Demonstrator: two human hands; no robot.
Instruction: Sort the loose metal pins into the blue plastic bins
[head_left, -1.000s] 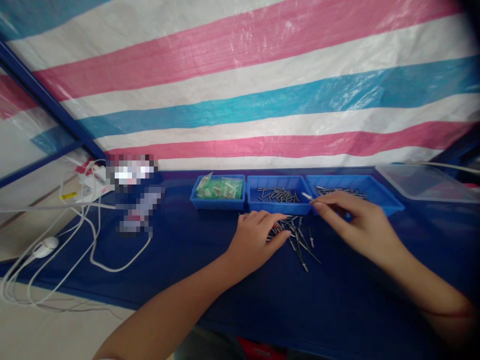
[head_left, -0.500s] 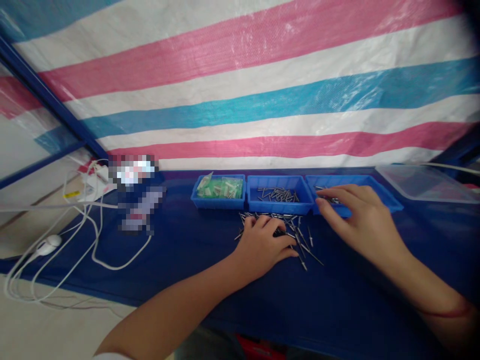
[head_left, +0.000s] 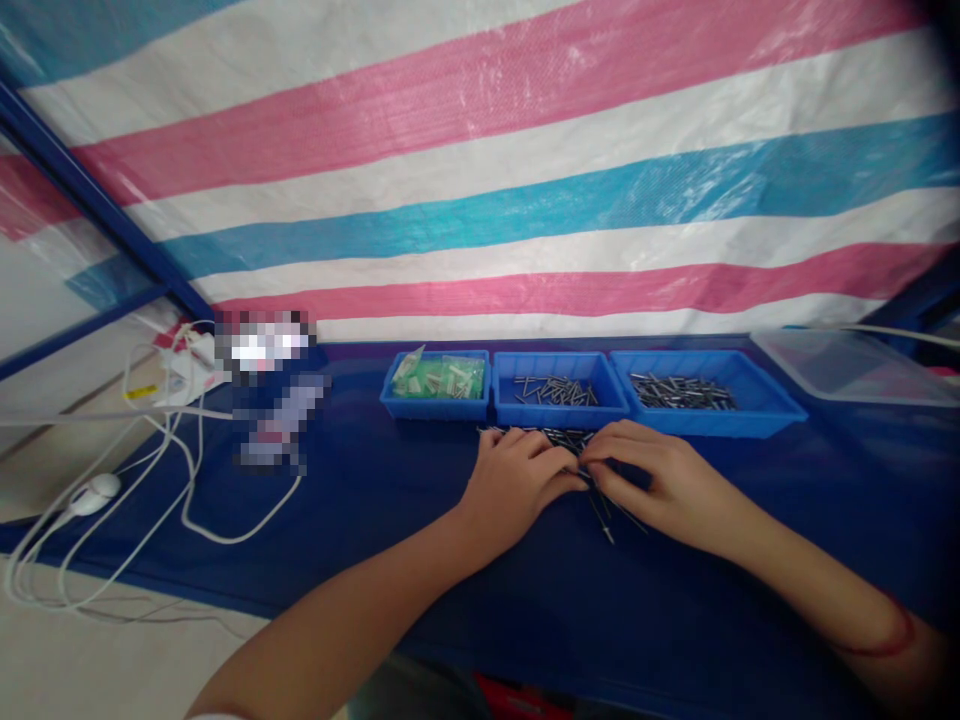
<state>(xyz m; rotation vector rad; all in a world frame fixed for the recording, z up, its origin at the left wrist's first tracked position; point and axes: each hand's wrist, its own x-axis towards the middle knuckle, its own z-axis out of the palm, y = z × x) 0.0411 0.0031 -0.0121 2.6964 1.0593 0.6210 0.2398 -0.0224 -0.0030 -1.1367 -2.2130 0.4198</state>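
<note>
A loose pile of blind rivets lies on the blue table top, mostly covered by my hands. My left hand rests over the pile with curled fingers, its thumb and forefinger closed on a rivet. Meeting it from the right, my right hand has thumb and fingertips pinched together at that same rivet; the rivet itself is mostly hidden. Behind the hands stand a middle blue bin with some rivets and a longer right blue bin with a heap of rivets.
A left blue bin holds green-and-white plastic packets. At the far right lies a clear plastic lid. White cables and a power strip occupy the left side. Striped sheeting hangs behind the table.
My right hand has moved from over the right bin down and left to the pile, meeting my left hand. The right bin's rivets now show. My left hand stays nearly in place.
</note>
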